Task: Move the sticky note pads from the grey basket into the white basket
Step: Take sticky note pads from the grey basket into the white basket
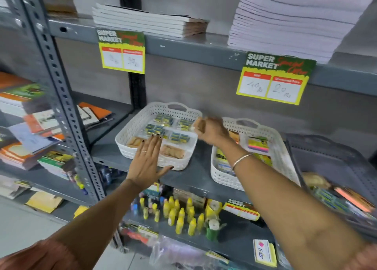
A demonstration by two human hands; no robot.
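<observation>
A: What's nearest the camera?

B: Two bare forearms reaching up to a grey metal shelf [195, 180]. Below it stand yellow bottles [179, 216].

A: And the left hand?

B: The left hand [148, 161] lies flat, fingers [156, 141] spread wide, holding nothing, on the front rim of the left-hand white basket [130, 133], which holds small blue-and-yellow packets [163, 127].

A: The right one?

B: The right hand [210, 131] is blurred, between the two white baskets, fingers curled at the left basket's right edge. It seems to pinch something small and pale, but I cannot tell what.

A: Where are the sticky note pads?

B: One bright multicoloured sticky note pad [258, 145] lies in the second white basket [283, 153], under the right forearm. Further right, the grey basket [330, 157] holds orange and blue-yellow items, too smeared to name.

A: Beyond that?

B: Price tags [273, 78] hang on the shelf edge above, with stacked notebooks [289, 19] on top.
</observation>
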